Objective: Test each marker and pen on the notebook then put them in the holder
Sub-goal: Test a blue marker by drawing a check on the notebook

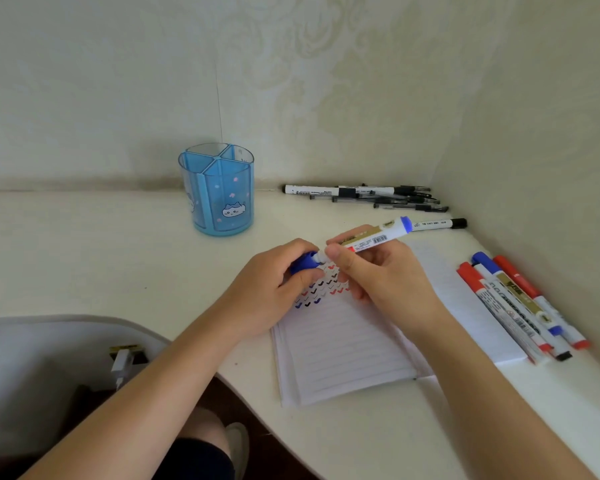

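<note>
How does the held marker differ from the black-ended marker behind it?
The held marker is raised and tilted in the right hand; the black-ended marker lies flat on the desk. The held marker's end is blue, its blue cap in the left hand; the black-ended marker's end is black. Both barrels are white.

Translucent blue holder (222,199) with cat print; red, blue, black ticks (314,298) on white lined notebook (347,355)
</note>
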